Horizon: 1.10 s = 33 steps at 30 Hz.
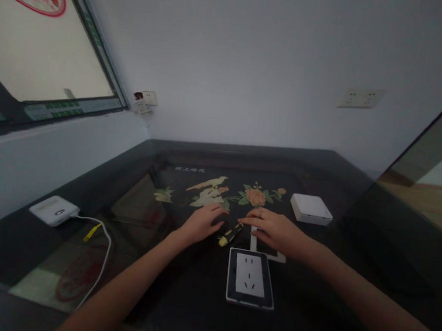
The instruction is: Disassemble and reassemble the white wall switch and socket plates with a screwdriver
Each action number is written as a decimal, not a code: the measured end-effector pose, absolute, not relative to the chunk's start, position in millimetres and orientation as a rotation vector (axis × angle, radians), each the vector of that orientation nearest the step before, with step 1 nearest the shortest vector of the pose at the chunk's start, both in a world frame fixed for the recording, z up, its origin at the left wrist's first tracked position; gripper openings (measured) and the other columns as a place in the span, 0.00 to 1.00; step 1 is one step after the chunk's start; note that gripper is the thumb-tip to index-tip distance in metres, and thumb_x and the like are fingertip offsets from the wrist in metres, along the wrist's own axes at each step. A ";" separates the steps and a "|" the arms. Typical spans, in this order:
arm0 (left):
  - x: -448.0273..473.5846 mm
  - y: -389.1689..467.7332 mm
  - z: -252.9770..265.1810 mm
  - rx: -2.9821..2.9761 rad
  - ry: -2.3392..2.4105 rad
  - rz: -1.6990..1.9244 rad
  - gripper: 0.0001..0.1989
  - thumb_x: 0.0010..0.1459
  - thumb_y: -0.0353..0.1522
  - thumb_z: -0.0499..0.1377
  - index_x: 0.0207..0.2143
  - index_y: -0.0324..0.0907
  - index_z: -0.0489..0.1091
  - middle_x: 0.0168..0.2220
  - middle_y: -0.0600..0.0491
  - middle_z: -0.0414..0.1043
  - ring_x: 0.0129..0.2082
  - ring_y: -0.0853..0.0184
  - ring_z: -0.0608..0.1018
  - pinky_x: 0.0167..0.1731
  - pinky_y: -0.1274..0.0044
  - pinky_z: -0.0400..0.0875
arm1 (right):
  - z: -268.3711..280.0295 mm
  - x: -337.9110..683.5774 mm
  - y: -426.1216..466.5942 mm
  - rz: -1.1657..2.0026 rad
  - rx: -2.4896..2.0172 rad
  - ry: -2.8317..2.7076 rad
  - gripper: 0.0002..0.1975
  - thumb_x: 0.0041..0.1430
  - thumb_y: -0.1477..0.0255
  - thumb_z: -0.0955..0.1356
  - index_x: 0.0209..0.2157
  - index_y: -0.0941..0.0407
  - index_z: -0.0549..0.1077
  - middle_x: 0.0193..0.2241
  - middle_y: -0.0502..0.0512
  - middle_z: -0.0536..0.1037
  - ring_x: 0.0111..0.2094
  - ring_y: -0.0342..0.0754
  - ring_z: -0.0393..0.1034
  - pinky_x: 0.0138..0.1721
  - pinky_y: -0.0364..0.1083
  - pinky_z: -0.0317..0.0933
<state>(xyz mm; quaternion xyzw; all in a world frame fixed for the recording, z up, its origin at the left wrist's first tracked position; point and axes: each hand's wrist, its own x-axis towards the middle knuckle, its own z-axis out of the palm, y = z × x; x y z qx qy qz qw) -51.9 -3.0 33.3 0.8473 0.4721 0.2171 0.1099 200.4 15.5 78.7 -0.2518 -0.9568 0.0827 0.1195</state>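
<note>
My left hand hovers low over the dark table, thumb and fingers apart, just left of a short black-and-yellow screwdriver. My right hand is also open, its fingers loosely bent and pointing left. Its fingertips come close to the screwdriver's far end; whether they touch it I cannot tell. Beneath that palm lies a white rectangular frame, partly hidden by the hand. Nearer to me is a wall socket with a white five-slot face and a dark surround, lying face up against the frame's near corner.
A white box sits right of my right hand. At the left lies a white device with a white cable and a yellow tag. Bird and flower decoration marks the glossy table. Sockets are on the wall behind.
</note>
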 end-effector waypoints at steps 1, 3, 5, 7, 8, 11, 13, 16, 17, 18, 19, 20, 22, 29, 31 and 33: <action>-51.5 1.7 33.4 2.529 1.345 0.586 0.13 0.57 0.26 0.57 0.46 0.43 0.69 0.45 0.49 0.71 0.47 0.62 0.73 0.48 0.69 0.69 | 78.8 209.0 9.3 0.293 -0.758 -2.740 0.21 0.59 0.77 0.64 0.54 0.50 0.69 0.46 0.57 0.74 0.47 0.51 0.70 0.46 0.53 0.68; -51.4 8.8 29.7 2.550 1.299 0.546 0.12 0.57 0.27 0.58 0.45 0.43 0.69 0.45 0.49 0.71 0.46 0.63 0.73 0.48 0.69 0.69 | 73.9 223.3 -5.2 0.410 -0.789 -2.594 0.19 0.60 0.76 0.64 0.52 0.50 0.70 0.45 0.56 0.76 0.46 0.49 0.71 0.46 0.51 0.68; -52.3 11.3 22.3 2.518 1.306 0.583 0.10 0.59 0.29 0.57 0.45 0.43 0.69 0.45 0.49 0.71 0.47 0.63 0.73 0.48 0.69 0.69 | 64.0 232.7 -19.2 0.466 -0.846 -2.412 0.15 0.62 0.75 0.63 0.49 0.51 0.72 0.43 0.56 0.77 0.45 0.48 0.72 0.45 0.50 0.69; -53.3 10.6 14.7 2.477 1.332 0.642 0.10 0.60 0.30 0.56 0.45 0.43 0.69 0.46 0.49 0.70 0.48 0.63 0.72 0.50 0.69 0.68 | 53.1 237.4 -29.2 0.444 -0.885 -2.271 0.14 0.62 0.76 0.62 0.46 0.52 0.73 0.41 0.57 0.77 0.43 0.48 0.73 0.43 0.49 0.70; -53.5 9.9 11.8 2.463 1.346 0.658 0.10 0.61 0.31 0.56 0.46 0.43 0.68 0.46 0.49 0.70 0.49 0.64 0.72 0.50 0.69 0.67 | 48.5 238.5 -32.0 0.425 -0.895 -2.231 0.13 0.62 0.77 0.62 0.45 0.52 0.74 0.40 0.57 0.77 0.42 0.48 0.73 0.42 0.49 0.70; -51.5 10.1 7.7 2.470 1.368 0.632 0.10 0.62 0.31 0.56 0.46 0.43 0.68 0.45 0.49 0.70 0.48 0.64 0.71 0.50 0.70 0.67 | 40.0 238.7 -33.9 0.405 -0.904 -2.200 0.13 0.61 0.77 0.62 0.43 0.54 0.74 0.38 0.57 0.77 0.40 0.48 0.73 0.41 0.49 0.71; -49.2 11.8 7.2 2.503 1.378 0.581 0.07 0.62 0.32 0.55 0.43 0.42 0.69 0.43 0.50 0.70 0.46 0.64 0.72 0.49 0.70 0.67 | 38.1 237.6 -33.6 0.426 -0.912 -2.208 0.13 0.61 0.78 0.62 0.43 0.54 0.74 0.38 0.57 0.77 0.40 0.48 0.73 0.41 0.49 0.71; -47.9 13.3 6.3 2.537 1.426 0.532 0.05 0.62 0.32 0.55 0.39 0.42 0.68 0.40 0.51 0.70 0.43 0.64 0.72 0.45 0.71 0.68 | 38.8 235.6 -37.1 0.476 -0.898 -2.238 0.13 0.61 0.78 0.62 0.42 0.54 0.75 0.37 0.57 0.77 0.39 0.48 0.73 0.39 0.48 0.71; -48.3 13.2 5.9 2.543 1.444 0.525 0.04 0.62 0.32 0.55 0.38 0.42 0.68 0.39 0.51 0.70 0.42 0.64 0.72 0.44 0.71 0.68 | 40.0 234.9 -39.3 0.493 -0.892 -2.246 0.13 0.61 0.77 0.62 0.42 0.53 0.75 0.37 0.57 0.77 0.39 0.47 0.73 0.39 0.48 0.71; -49.1 12.9 5.6 2.548 1.459 0.525 0.04 0.62 0.32 0.55 0.37 0.42 0.68 0.39 0.51 0.70 0.42 0.64 0.72 0.44 0.71 0.68 | 41.7 234.2 -41.8 0.507 -0.887 -2.252 0.13 0.61 0.77 0.62 0.42 0.53 0.75 0.37 0.56 0.77 0.39 0.47 0.73 0.38 0.47 0.71; -50.0 12.5 5.6 2.547 1.471 0.530 0.04 0.62 0.32 0.55 0.37 0.42 0.68 0.38 0.51 0.70 0.41 0.64 0.72 0.44 0.71 0.68 | 43.7 233.7 -44.1 0.518 -0.881 -2.255 0.13 0.62 0.77 0.62 0.42 0.53 0.75 0.38 0.56 0.77 0.39 0.47 0.73 0.38 0.47 0.71; -50.8 11.9 6.3 2.535 1.484 0.545 0.04 0.62 0.32 0.55 0.37 0.42 0.68 0.38 0.51 0.71 0.41 0.64 0.73 0.43 0.71 0.68 | 46.0 233.2 -46.1 0.528 -0.878 -2.255 0.13 0.62 0.77 0.62 0.42 0.53 0.75 0.38 0.56 0.77 0.39 0.47 0.73 0.38 0.47 0.71; -51.4 10.0 10.7 2.453 1.524 0.638 0.03 0.61 0.31 0.56 0.36 0.41 0.69 0.35 0.52 0.72 0.38 0.65 0.74 0.42 0.72 0.69 | 50.1 232.8 -48.7 0.547 -0.872 -2.254 0.12 0.62 0.77 0.62 0.42 0.53 0.75 0.38 0.56 0.76 0.40 0.47 0.72 0.39 0.47 0.70; -32.0 -26.2 55.5 1.933 1.382 1.088 0.10 0.57 0.30 0.60 0.43 0.43 0.74 0.32 0.54 0.75 0.33 0.69 0.76 0.37 0.77 0.72 | 46.9 230.8 -54.4 0.718 -0.918 -2.316 0.17 0.60 0.67 0.66 0.51 0.52 0.69 0.48 0.60 0.72 0.49 0.52 0.69 0.48 0.53 0.68; -24.3 -44.0 61.6 1.869 1.221 1.083 0.06 0.58 0.29 0.60 0.37 0.43 0.77 0.33 0.53 0.76 0.34 0.69 0.77 0.35 0.78 0.72 | 42.8 227.9 -59.0 0.769 -0.900 -2.403 0.29 0.54 0.59 0.70 0.56 0.52 0.64 0.55 0.62 0.67 0.56 0.56 0.63 0.52 0.57 0.65; -19.1 -58.6 60.6 1.828 1.064 1.029 0.04 0.56 0.29 0.62 0.33 0.43 0.77 0.31 0.53 0.77 0.32 0.69 0.77 0.33 0.78 0.73 | 39.0 224.3 -64.0 0.793 -0.879 -2.479 0.40 0.47 0.53 0.72 0.59 0.52 0.60 0.60 0.64 0.61 0.60 0.60 0.56 0.55 0.60 0.61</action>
